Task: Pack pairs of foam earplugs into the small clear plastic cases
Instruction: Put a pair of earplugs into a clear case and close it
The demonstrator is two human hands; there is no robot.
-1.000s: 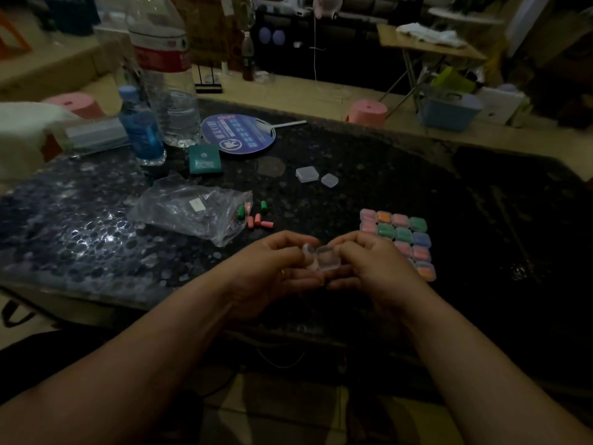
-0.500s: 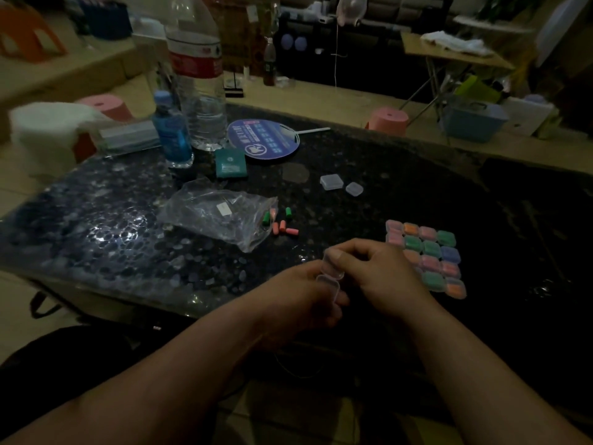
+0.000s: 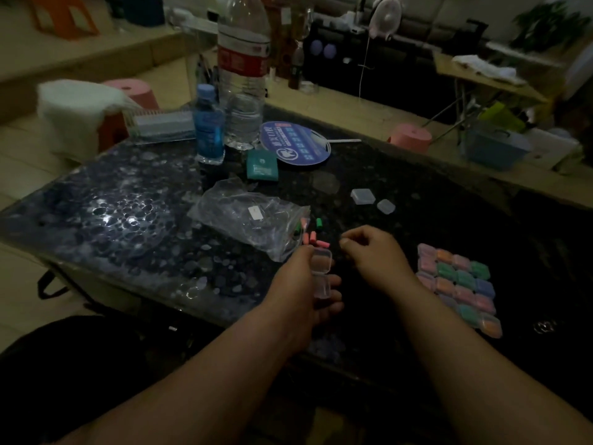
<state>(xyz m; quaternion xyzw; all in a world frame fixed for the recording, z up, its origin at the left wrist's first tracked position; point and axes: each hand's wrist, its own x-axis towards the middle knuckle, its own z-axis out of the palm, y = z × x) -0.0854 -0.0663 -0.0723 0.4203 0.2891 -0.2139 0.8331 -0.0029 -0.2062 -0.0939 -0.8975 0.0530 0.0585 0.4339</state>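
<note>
My left hand holds a small clear plastic case with its lid swung open and nothing visible inside. My right hand hovers just right of it with curled fingers and holds nothing. A few loose pink and green earplugs lie on the dark table just beyond both hands, at the mouth of a clear plastic bag. A block of several filled cases with coloured earplugs sits to the right. Two clear cases lie further back.
A large water bottle and a small blue bottle stand at the back left, with a round blue fan and a green packet beside them. The table's near edge runs just under my wrists.
Both hands held the case together; now the case is open in my left hand alone, and my right hand has let go and moved right and forward, toward the loose earplugs.
</note>
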